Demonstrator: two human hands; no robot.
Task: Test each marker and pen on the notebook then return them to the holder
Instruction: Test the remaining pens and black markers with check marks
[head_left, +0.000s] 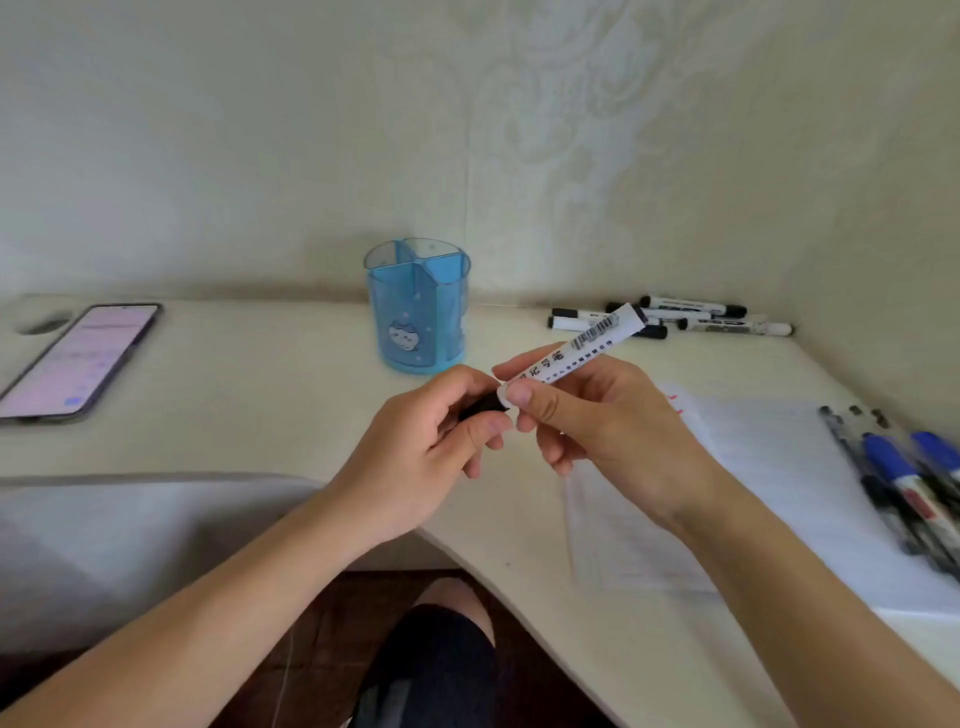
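Note:
My right hand (597, 415) holds a white marker (587, 343) by its barrel, tilted up to the right above the desk. The fingers of my left hand (441, 441) grip the marker's black cap (480, 406) at its lower end; cap and barrel meet between my thumbs. The blue see-through pen holder (418, 306) stands upright behind my hands with no pens visible inside. The open notebook (779, 493) lies to the right, partly under my right forearm. Several white markers (675, 318) lie at the back right. Blue markers and dark pens (914, 488) rest on the notebook's right side.
A phone (83, 358) with a lit screen lies at the far left of the cream desk (260, 374). The desk's front edge curves inward near my lap. A wall closes off the back and the right side.

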